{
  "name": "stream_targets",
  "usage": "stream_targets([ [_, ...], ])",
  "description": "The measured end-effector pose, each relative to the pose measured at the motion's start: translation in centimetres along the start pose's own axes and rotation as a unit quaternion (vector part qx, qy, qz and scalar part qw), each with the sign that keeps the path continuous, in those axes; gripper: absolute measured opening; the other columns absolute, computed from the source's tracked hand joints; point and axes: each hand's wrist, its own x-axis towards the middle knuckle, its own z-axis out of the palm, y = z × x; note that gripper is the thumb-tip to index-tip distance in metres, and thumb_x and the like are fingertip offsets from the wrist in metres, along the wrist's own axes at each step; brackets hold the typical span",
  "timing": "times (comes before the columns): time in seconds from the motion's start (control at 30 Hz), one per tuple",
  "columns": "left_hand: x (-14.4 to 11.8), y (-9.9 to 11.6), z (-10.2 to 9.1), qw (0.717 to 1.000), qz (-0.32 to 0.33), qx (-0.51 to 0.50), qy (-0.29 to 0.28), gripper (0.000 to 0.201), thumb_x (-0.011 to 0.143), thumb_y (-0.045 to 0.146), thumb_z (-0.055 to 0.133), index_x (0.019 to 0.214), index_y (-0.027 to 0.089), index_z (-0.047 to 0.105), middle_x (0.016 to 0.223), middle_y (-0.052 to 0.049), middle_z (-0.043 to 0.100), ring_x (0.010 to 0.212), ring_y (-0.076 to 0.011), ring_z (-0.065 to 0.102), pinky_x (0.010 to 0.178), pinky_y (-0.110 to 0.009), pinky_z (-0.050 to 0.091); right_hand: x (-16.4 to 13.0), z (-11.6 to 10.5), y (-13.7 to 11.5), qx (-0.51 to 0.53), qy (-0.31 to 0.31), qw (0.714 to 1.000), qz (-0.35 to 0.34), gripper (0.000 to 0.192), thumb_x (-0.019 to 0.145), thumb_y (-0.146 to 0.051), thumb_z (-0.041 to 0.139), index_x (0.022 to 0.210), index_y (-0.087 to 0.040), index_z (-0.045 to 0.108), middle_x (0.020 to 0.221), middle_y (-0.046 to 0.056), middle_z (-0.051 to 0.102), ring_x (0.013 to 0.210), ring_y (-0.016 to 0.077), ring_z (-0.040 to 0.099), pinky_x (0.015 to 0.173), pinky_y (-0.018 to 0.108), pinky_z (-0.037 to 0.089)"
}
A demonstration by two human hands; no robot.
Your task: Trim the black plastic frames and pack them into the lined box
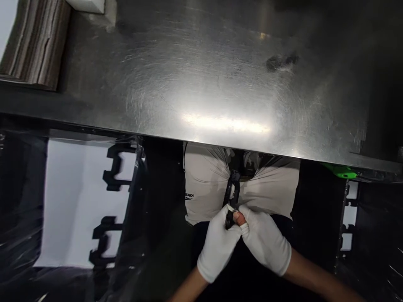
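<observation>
Both hands wear white gloves and meet below the worktop's front edge. The left hand [218, 245] is closed around the lower end of a thin black strap [232, 197], and the right hand [266, 241] pinches the same strap from the other side, one bare fingertip showing through its glove. The strap runs up to the cinched neck of a white bag [208, 184], which hangs or sits just under the steel worktop [201, 84]. The bag looks soft and full, its film slippery and likely to tear if pulled; the strap seems stiff and narrow, best held close to the neck. To the left stand black notched racks [113, 201] behind clear plastic wrap; a green part [341, 170] sits at the right edge. The worktop's overhang crowds the bag from above.
</observation>
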Motion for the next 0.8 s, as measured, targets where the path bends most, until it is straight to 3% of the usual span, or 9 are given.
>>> stream_targets([
  [0.13, -0.1, -0.2, 0.1, 1.0, -0.01, 0.008, 0.007, 0.019, 0.084, 0.035, 0.075, 0.077, 0.024, 0.061, 0.074, 0.003, 0.057, 0.072, -0.0166, 0.049, 0.068, -0.029, 0.047, -0.1, -0.3, 0.7, -0.006, -0.002, 1.0, 0.011, 0.043, 0.129, -0.05, 0.041, 0.107, -0.025, 0.069, 0.097, 0.005, 0.084, 0.085, 0.0215, 0.079, 0.078, 0.031, 0.049],
  [0.3, -0.2, -0.5, 0.0, 0.999, 0.001, 0.028, 0.02, 0.012, 0.079, 0.029, 0.071, 0.076, 0.025, 0.06, 0.075, 0.002, 0.059, 0.071, -0.0177, 0.053, 0.069, -0.031, 0.049, -0.4, -2.0, 3.1, 0.036, 0.001, 0.994, -0.099, 0.06, 0.128, -0.068, 0.029, 0.1, -0.026, 0.061, 0.09, 0.004, 0.078, 0.077, 0.0208, 0.072, 0.073, 0.032, 0.048],
  [0.43, -0.6, -0.5, 0.2, 0.99, 0.043, 0.132, 0.007, 0.006, 0.088, 0.027, 0.07, 0.086, 0.027, 0.064, 0.078, 0.0, 0.069, 0.071, -0.0213, 0.066, 0.072, -0.034, 0.055, -1.2, -3.8, 4.6, 0.116, -0.033, 0.985, -0.125, 0.07, 0.125, -0.081, 0.024, 0.102, -0.026, 0.06, 0.095, 0.004, 0.077, 0.082, 0.0213, 0.072, 0.076, 0.034, 0.054],
  [0.5, -1.1, -0.6, 0.4, 0.96, 0.096, 0.263, 0.022, 0.006, 0.095, 0.033, 0.072, 0.096, 0.027, 0.071, 0.079, -0.003, 0.075, 0.072, -0.0257, 0.073, 0.072, -0.036, 0.055, -2.1, -4.6, 5.0, 0.142, -0.063, 0.98, -0.121, 0.072, 0.123, -0.084, 0.024, 0.104, -0.026, 0.062, 0.098, 0.005, 0.077, 0.085, 0.0225, 0.072, 0.08, 0.035, 0.058],
  [0.6, -1.7, -1.0, 0.6, 0.854, 0.213, 0.47, 0.062, 0.02, 0.099, 0.045, 0.078, 0.097, 0.025, 0.073, 0.068, -0.004, 0.073, 0.069, -0.0314, 0.074, 0.07, -0.041, 0.053, -3.5, -5.0, 5.4, 0.155, -0.102, 0.98, -0.068, 0.072, 0.121, -0.087, 0.025, 0.102, -0.027, 0.062, 0.091, 0.003, 0.072, 0.079, 0.0226, 0.068, 0.077, 0.036, 0.056],
  [0.67, -1.8, -1.3, 0.6, 0.794, 0.267, 0.54, 0.079, 0.022, 0.099, 0.045, 0.078, 0.094, 0.025, 0.072, 0.063, -0.004, 0.069, 0.065, -0.0314, 0.072, 0.069, -0.042, 0.051, -4.3, -4.6, 5.4, 0.141, -0.11, 0.984, -0.027, 0.071, 0.121, -0.086, 0.026, 0.097, -0.028, 0.058, 0.085, 0.002, 0.067, 0.074, 0.0222, 0.064, 0.071, 0.035, 0.051],
  [0.8, -1.7, -1.5, 0.6, 0.743, 0.305, 0.587, 0.107, 0.016, 0.096, 0.035, 0.075, 0.086, 0.026, 0.067, 0.061, -0.003, 0.068, 0.06, -0.0288, 0.068, 0.066, -0.041, 0.048, -4.9, -2.6, 5.1, 0.068, -0.102, 0.992, 0.019, 0.071, 0.122, -0.082, 0.018, 0.099, -0.028, 0.059, 0.084, 0.004, 0.071, 0.072, 0.0244, 0.066, 0.069, 0.037, 0.043],
])
